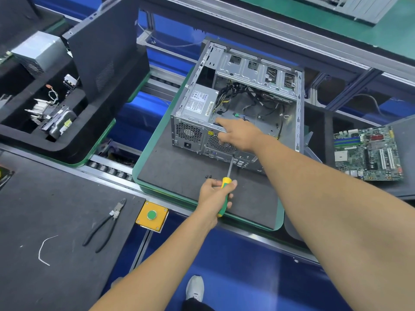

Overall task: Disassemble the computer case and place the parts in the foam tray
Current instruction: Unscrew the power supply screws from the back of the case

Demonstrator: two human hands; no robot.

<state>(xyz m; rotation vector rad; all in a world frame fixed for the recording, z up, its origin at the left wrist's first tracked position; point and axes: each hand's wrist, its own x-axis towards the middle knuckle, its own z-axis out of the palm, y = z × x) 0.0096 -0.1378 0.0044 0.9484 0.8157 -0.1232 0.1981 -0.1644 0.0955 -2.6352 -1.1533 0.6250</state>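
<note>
Fingers (221,122) touch the computer case (258,86), which holds a power supply (199,103).

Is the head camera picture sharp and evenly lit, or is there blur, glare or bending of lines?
Head view: even light, soft shadows; conveyor rails curve from the wide lens; computer case sharp; screwdriver in the left hand sharp; no strong glare.
</note>
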